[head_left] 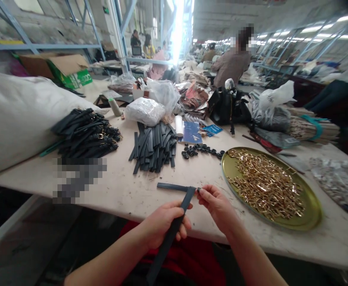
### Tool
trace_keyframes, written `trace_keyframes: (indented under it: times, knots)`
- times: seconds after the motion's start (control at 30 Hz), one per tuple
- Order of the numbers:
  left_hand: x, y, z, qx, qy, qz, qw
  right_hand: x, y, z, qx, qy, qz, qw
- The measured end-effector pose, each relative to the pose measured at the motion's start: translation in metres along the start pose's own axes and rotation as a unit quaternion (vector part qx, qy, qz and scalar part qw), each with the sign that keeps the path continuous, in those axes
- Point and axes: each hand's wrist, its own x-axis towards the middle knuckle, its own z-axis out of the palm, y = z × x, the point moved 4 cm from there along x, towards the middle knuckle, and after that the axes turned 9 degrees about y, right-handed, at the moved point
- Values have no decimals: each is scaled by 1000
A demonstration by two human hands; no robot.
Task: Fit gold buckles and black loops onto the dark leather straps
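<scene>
Dark strap [168,239] is gripped in L hand [161,219], w/ fingers wrapped round it & thumb laid along it; it is slanted from the lap up past the table [126,186] edge. At its upper end a second dark strip [172,186] is seen, stretched to the L above the tabletop; whether both are 1 pc. cannot be told. By R hand [218,205] a small black bit [199,191] is pinched btwn thumb & fingertips, just beside the strap's upper end; its shape is too small to be made out.

Beyond the hands, a pile of straps [156,147] is spread out, w/ black loops [205,149] scattered to its R. Farther R, gold metal pcs. [266,186] are heaped on a round tray [313,216]. At L, a bundle of straps w/ fittings [84,133] is stacked by a white sack [19,115]. Nr the pile, a white roll [179,126] & blue booklet [191,134] are set side by side.
</scene>
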Motion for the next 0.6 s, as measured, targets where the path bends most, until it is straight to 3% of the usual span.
trace_keyframes:
  times: [0.13, 0.23, 0.4, 0.53, 0.6]
  knots:
    - [-4, -4, 1, 76, 5, 58, 995, -24, 11, 14, 116, -9, 74, 990]
    - [-5, -2, -3, 154, 45, 121, 980, -28, 17, 19, 141, 5, 96, 985]
    - [-12, 3, -9, 330, 120, 231, 907, -24, 28, 23, 131, 6, 67, 989]
    - [-16, 8, -13, 430, 169, 264, 847, -25, 35, 22, 116, 31, 49, 991]
    - [-17, 11, -16, 458, 171, 260, 832, -26, 33, 19, 66, 45, 10, 997]
